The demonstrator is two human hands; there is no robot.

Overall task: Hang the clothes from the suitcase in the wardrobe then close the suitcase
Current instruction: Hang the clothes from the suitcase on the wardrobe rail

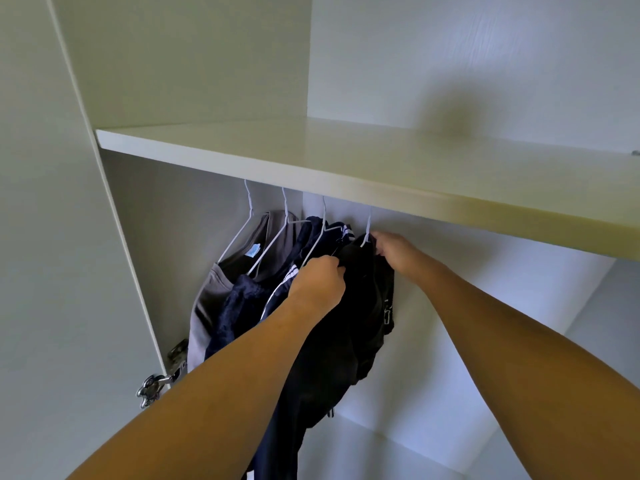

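Hanging step, it seems: left hand and right hand each close their grip on the black garment, fourth hanger, twelve o'clock under the shelf; next, settle it and release.

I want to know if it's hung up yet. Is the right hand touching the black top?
Touching. The head view shows the right hand with its fingers curled into the black top just below its white hanger.
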